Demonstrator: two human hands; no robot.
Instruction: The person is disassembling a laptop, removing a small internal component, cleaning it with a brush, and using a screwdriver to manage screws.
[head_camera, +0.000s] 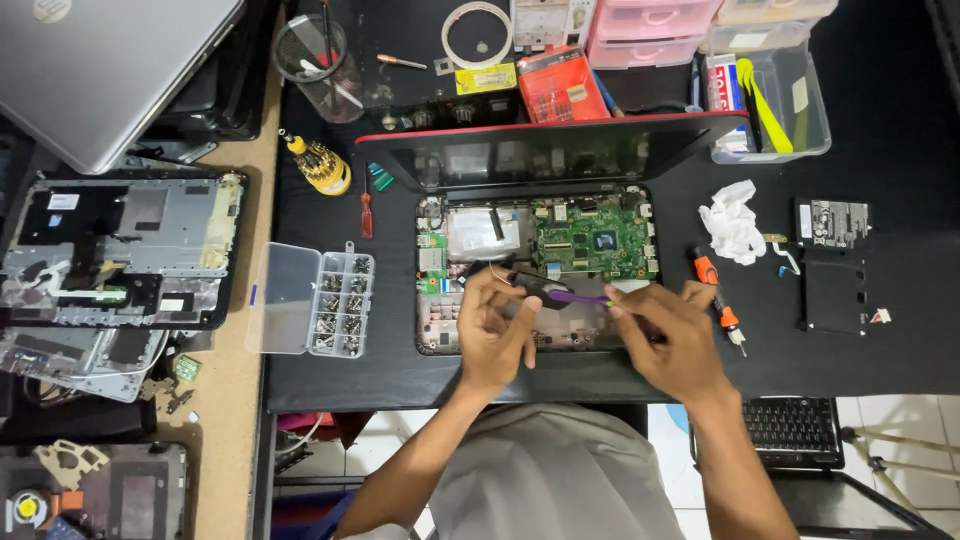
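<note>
A black mat (880, 340) covers the worktop; bare tan wood (225, 400) shows along its left side. White floor tiles (900, 425) appear bottom right below the worktop edge. The light is even and bright.

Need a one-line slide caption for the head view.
Both hands, left hand and right hand, hold a purple-handled tool over an opened laptop.

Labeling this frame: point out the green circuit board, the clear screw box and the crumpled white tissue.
green circuit board (592, 240), head view, middle of the board.
clear screw box (340, 303), head view, compartment tray.
crumpled white tissue (732, 222), head view, centre of the wad.
</note>
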